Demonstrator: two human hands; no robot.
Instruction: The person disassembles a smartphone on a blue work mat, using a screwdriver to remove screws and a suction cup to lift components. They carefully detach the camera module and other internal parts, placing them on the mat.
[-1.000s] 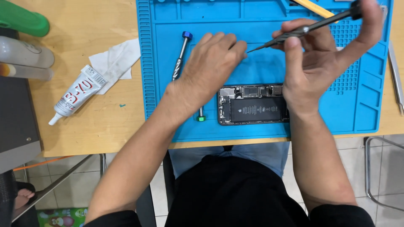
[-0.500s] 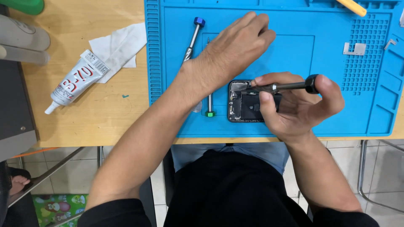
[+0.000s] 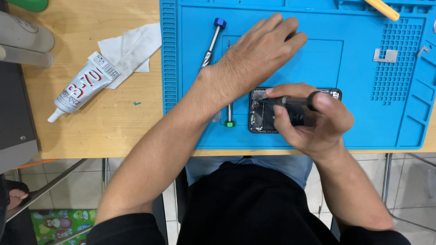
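An opened phone point(image 3: 262, 119) with its insides showing lies on a blue work mat point(image 3: 354, 104). My right hand point(image 3: 318, 122) is closed around a dark screwdriver point(image 3: 290, 100), whose tip points left onto the phone's upper left corner. Flat on the mat just above the phone rests my left hand point(image 3: 259, 56), fingers spread and holding nothing. A blue-capped screwdriver point(image 3: 212, 41) and a thin green-ended driver point(image 3: 230, 115) lie beside my left wrist.
On the wooden table point(image 3: 113, 122) to the left lie a white glue tube point(image 3: 81, 86) and a crumpled tissue point(image 3: 129, 47). A small metal bracket point(image 3: 385, 55) sits on the mat's right side, a yellow tool point(image 3: 382, 9) at the top right.
My right hand came down from the mat's upper right with the screwdriver and set its tip on the phone. My left hand stayed flat above the phone.
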